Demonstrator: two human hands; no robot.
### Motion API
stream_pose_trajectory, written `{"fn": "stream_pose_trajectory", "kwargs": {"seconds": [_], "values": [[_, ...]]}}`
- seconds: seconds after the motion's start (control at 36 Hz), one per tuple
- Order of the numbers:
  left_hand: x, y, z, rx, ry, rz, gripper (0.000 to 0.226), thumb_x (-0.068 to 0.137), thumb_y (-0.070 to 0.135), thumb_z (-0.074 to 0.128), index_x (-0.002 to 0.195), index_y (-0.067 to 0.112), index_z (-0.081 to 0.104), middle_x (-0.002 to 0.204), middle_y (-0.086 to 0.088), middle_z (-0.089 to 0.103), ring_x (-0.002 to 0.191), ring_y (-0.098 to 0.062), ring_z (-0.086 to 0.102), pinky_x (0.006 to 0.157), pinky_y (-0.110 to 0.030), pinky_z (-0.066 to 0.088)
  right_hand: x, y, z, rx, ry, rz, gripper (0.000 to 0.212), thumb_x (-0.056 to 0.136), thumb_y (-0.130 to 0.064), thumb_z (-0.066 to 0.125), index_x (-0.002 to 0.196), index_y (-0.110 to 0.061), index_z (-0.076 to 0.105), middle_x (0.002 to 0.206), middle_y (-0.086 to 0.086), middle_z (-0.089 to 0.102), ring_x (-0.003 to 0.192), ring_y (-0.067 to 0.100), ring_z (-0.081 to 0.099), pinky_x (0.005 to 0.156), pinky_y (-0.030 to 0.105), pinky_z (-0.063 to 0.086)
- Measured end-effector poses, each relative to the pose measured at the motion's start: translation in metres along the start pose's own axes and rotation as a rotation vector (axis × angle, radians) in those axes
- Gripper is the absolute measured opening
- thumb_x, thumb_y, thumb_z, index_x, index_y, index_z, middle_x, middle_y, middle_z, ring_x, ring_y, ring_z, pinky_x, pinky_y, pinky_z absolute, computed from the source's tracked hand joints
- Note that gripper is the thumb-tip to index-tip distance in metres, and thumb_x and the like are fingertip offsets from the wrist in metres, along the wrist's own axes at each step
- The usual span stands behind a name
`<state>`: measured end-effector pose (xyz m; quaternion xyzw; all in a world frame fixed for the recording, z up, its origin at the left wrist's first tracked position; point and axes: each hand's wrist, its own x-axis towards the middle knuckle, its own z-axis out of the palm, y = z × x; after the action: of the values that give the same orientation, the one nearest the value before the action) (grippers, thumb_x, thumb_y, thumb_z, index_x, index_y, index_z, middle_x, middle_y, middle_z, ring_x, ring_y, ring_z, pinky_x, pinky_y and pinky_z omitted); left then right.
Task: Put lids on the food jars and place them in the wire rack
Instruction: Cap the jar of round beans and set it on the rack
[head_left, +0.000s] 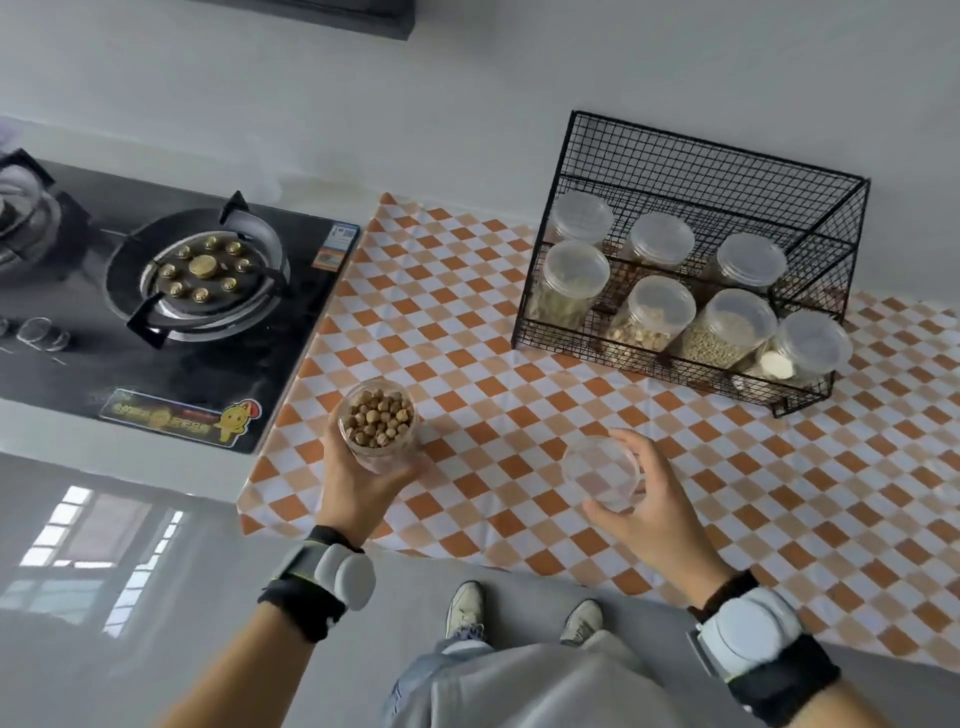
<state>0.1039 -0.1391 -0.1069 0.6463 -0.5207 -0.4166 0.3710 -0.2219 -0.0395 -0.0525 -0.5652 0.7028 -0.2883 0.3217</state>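
Head view: left hand (358, 486) hides jar (377, 426) base.

Left hand (358, 483) grips jar (377, 427) — right hand (649, 499), seemingly, lid (600, 472).

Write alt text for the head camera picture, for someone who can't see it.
Seen from above, a person's left hand holds an open jar of round brown nuts while the right hand holds a clear lid over a checkered orange-and-white cloth. Behind, a black wire rack holds seven lidded jars; a gas stove sits to the left.
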Motion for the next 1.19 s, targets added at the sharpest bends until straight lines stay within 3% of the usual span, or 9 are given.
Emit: {"fn": "stream_pose_trajectory", "kwargs": {"seconds": [0.06, 0.17, 0.28, 0.42, 0.53, 0.67, 0.78, 0.92, 1.19], "values": [[0.004, 0.007, 0.001, -0.04, -0.012, 0.032, 0.094, 0.063, 0.01, 0.097, 0.135, 0.025, 0.038, 0.126, 0.011, 0.056, 0.111, 0.014, 0.057, 0.087, -0.004, 0.047, 0.004, -0.003, -0.001, -0.022, 0.005, -0.017, 0.079, 0.079, -0.022, 0.085, 0.136, -0.049, 0.038, 0.139, -0.034, 0.04, 0.126, -0.019, 0.038, 0.096, 0.013, 0.04], [0.007, 0.015, -0.001, -0.097, -0.032, 0.044, 0.091, 0.062, 0.013, 0.098, 0.137, 0.019, 0.046, 0.127, 0.006, 0.065, 0.112, 0.004, 0.063, 0.086, -0.009, 0.053, 0.007, -0.011, -0.002, -0.038, 0.006, -0.03, 0.078, 0.078, -0.022, 0.085, 0.133, -0.051, 0.037, 0.137, -0.032, 0.043, 0.125, -0.023, 0.036, 0.096, 0.01, 0.038], [0.0, 0.037, 0.001, -0.096, -0.089, 0.098, 0.086, 0.064, 0.007, 0.097, 0.128, 0.037, 0.048, 0.121, 0.008, 0.067, 0.108, 0.0, 0.067, 0.084, -0.019, 0.059, 0.007, -0.015, -0.004, -0.046, -0.022, -0.045, 0.076, 0.078, -0.026, 0.084, 0.13, -0.056, 0.037, 0.137, -0.027, 0.044, 0.129, -0.016, 0.038, 0.097, 0.012, 0.041], [-0.006, 0.072, 0.015, -0.06, -0.189, 0.184, 0.092, 0.052, 0.041, 0.096, 0.13, 0.038, 0.048, 0.126, 0.003, 0.063, 0.112, -0.014, 0.067, 0.087, -0.04, 0.062, 0.009, -0.016, -0.025, -0.005, -0.071, -0.061, 0.076, 0.072, -0.041, 0.081, 0.126, -0.065, 0.033, 0.129, -0.043, 0.036, 0.124, -0.024, 0.035, 0.092, 0.009, 0.036], [-0.009, 0.115, 0.037, -0.022, -0.266, 0.305, 0.094, 0.052, 0.044, 0.096, 0.132, 0.042, 0.047, 0.126, 0.006, 0.062, 0.113, -0.013, 0.065, 0.091, -0.038, 0.06, 0.018, -0.024, -0.054, 0.036, -0.065, -0.103, 0.081, 0.074, -0.039, 0.085, 0.126, -0.07, 0.032, 0.135, -0.033, 0.039, 0.126, -0.015, 0.041, 0.09, 0.013, 0.041], [-0.011, 0.161, 0.064, -0.002, -0.341, 0.396, 0.095, 0.054, 0.045, 0.096, 0.133, 0.046, 0.045, 0.12, 0.022, 0.065, 0.11, -0.009, 0.068, 0.089, -0.039, 0.061, 0.027, -0.049, -0.094, 0.067, -0.01, -0.174, 0.081, 0.066, -0.057, 0.078, 0.136, -0.054, 0.036, 0.138, -0.029, 0.044, 0.127, -0.009, 0.046, 0.094, 0.014, 0.045], [-0.016, 0.201, 0.085, 0.051, -0.37, 0.492, 0.094, 0.057, 0.042, 0.096, 0.134, 0.049, 0.042, 0.118, 0.029, 0.065, 0.106, -0.001, 0.067, 0.086, -0.032, 0.06, 0.033, -0.059, -0.13, 0.11, 0.036, -0.273, 0.081, 0.075, -0.035, 0.087, 0.142, -0.038, 0.041, 0.143, -0.024, 0.047, 0.137, -0.002, 0.044, 0.107, 0.016, 0.04], [-0.014, 0.23, 0.105, 0.08, -0.392, 0.532, 0.09, 0.057, 0.039, 0.097, 0.131, 0.044, 0.047, 0.115, 0.026, 0.067, 0.102, -0.001, 0.069, 0.084, -0.032, 0.061, 0.038, -0.067, -0.159, 0.147, 0.118, -0.333, 0.084, 0.07, -0.031, 0.082, 0.142, -0.041, 0.041, 0.142, -0.024, 0.049, 0.139, 0.005, 0.045, 0.113, 0.028, 0.038], [-0.016, 0.26, 0.138, 0.176, -0.437, 0.639, 0.096, 0.055, 0.048, 0.096, 0.135, 0.045, 0.044, 0.122, 0.019, 0.064, 0.107, -0.006, 0.067, 0.089, -0.037, 0.059, 0.038, -0.072, -0.204, 0.32, 0.095, -0.344, 0.091, 0.066, -0.04, 0.085, 0.142, -0.051, 0.037, 0.148, -0.013, 0.048, 0.137, 0.005, 0.051, 0.104, 0.029, 0.052]]}}
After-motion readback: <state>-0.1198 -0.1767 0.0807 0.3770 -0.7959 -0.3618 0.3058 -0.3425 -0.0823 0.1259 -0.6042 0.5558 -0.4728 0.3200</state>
